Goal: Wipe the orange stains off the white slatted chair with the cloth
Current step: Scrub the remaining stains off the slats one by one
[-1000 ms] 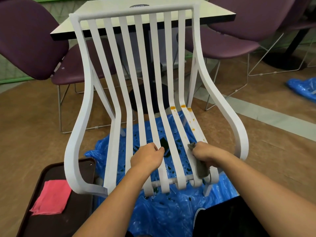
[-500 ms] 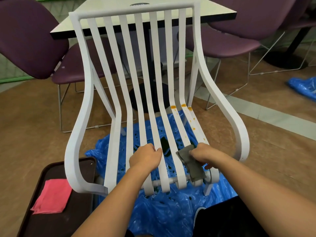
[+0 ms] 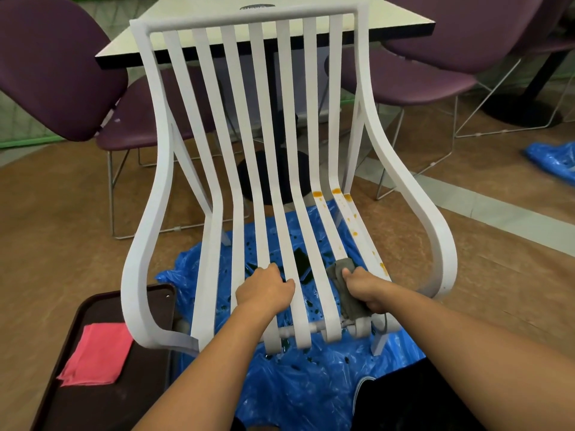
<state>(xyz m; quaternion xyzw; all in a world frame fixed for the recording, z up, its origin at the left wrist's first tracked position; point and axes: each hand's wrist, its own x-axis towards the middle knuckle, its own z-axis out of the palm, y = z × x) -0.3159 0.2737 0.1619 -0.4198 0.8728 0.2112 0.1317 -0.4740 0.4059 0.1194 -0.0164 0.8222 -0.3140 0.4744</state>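
Room: brown floor [image 3: 62,228], purple chairs [image 3: 56,63] around a pale square table [image 3: 392,15]; a blue plastic sheet [image 3: 311,384] lies under the white slatted chair [image 3: 249,18].
Left hand [image 3: 264,290]: fingers curled over the middle seat slats, steadying the chair. It has the same hold as a second ago.
Right hand [image 3: 365,289]: grips the crumpled grey cloth [image 3: 340,270], pressed on the right-hand seat slats near the front edge.
Change: half a second ago the cloth was spread sideways across the slats; now it is bunched lengthwise again — a short rubbing stroke with hardly any travel.
Orange stains [image 3: 336,191]: the blobs at the seat's back bend and the spots down the right slats look unchanged.
Meaning: the front patch is being worked — most of the staining probably still waits farther up the slats.
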